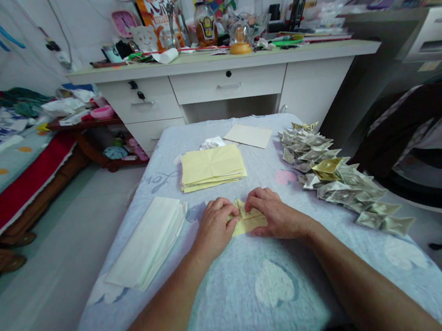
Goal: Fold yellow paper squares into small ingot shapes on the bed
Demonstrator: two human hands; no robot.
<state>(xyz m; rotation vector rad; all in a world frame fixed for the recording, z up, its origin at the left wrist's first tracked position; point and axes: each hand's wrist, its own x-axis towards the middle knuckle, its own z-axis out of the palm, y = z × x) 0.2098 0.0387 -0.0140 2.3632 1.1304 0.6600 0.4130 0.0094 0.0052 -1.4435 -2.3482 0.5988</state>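
A small sheet of yellow paper (251, 222), partly folded, lies flat on the blue cloth-covered table (241, 291). My left hand (217, 225) grips its left side, thumb and fingers closed at the fold. On the right side my right hand (274, 212) pinches the same paper with bent fingers. Both hands cover parts of it, so its full outline is hidden. Just beyond them sits a stack of yellow paper (212, 165). Left of my left hand is a stack of long pale paper (149, 243). Rows of folded paper pieces (332, 178) stand to the right.
A pale card (249, 136) and a crumpled white tissue (212, 143) lie at the table's far end. Behind stands a white desk (228, 83) crowded with jars and packets. A bed (5, 183) is at left, a washing machine (427, 116) at right.
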